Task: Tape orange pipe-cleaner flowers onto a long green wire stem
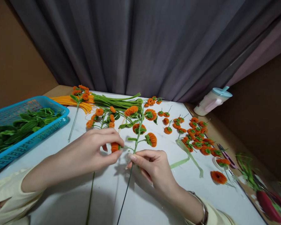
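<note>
My left hand (100, 150) is closed on a small orange pipe-cleaner pumpkin (115, 147), its short green stalk touching a long stem. Thumb and fingers of my right hand (150, 162) pinch that stem (138, 135), which is wrapped in pale green above my grip and runs on below as bare dark wire. More orange pumpkins with green caps branch off its upper part, among them one at the right (151, 139) and one at the top left (131, 111). Close to my right hand a strip of light green tape (181, 163) lies loosely on the white table.
A blue basket (66, 110) of green fuzzy leaves (35, 122) stands at the left. Green pipe cleaners (114, 101) and orange ones (70, 100) lie at the back. Loose pumpkins (198, 137), scissors (227, 156) and a tumbler (212, 101) are to the right.
</note>
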Action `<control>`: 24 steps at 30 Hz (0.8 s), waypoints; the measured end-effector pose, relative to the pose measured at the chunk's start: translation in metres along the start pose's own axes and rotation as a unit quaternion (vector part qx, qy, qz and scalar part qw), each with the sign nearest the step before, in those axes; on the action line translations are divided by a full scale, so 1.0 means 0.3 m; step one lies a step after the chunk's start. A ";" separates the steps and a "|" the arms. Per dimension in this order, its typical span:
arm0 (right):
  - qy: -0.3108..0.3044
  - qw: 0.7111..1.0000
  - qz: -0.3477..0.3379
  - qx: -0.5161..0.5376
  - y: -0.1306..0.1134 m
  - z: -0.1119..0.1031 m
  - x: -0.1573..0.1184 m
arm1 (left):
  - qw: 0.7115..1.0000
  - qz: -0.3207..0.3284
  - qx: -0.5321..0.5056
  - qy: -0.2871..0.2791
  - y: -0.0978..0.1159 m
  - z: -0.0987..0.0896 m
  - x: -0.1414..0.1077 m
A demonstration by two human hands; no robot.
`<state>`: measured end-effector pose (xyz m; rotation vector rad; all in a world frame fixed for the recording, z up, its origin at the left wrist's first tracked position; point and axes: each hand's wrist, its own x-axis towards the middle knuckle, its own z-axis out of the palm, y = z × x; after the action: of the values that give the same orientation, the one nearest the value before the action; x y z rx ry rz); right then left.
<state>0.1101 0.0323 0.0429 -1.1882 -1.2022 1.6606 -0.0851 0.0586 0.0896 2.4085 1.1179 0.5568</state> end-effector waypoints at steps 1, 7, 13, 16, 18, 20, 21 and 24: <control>0.002 1.000 0.002 -0.002 0.001 -0.001 0.000 | 1.000 0.001 0.003 0.001 -0.004 0.005 -0.003; -0.003 1.000 0.004 0.014 0.000 -0.001 0.010 | 1.000 -0.012 0.000 0.019 -0.017 0.012 -0.002; -0.009 1.000 0.015 0.001 0.000 0.000 0.036 | 0.998 -0.051 -0.016 0.012 -0.044 -0.002 0.021; -0.014 1.000 0.021 -0.008 -0.004 0.001 0.043 | 0.995 -0.091 -0.034 0.008 -0.048 -0.008 0.030; -0.016 0.999 0.026 -0.011 -0.008 0.002 0.043 | 0.993 -0.108 -0.055 0.010 -0.047 -0.010 0.034; -0.017 0.999 0.028 -0.009 -0.011 0.002 0.041 | 0.991 -0.115 -0.074 0.013 -0.045 -0.014 0.036; -0.016 0.999 0.028 -0.008 -0.013 0.003 0.039 | 0.990 -0.113 -0.081 0.015 -0.044 -0.016 0.037; -0.018 1.000 0.024 -0.006 -0.012 0.004 0.036 | 0.991 -0.095 -0.090 0.020 -0.040 -0.027 0.039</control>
<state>0.1061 0.0429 0.0439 -1.2093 -1.2152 1.7190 -0.0899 0.0766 0.0920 2.1184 1.2420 0.6170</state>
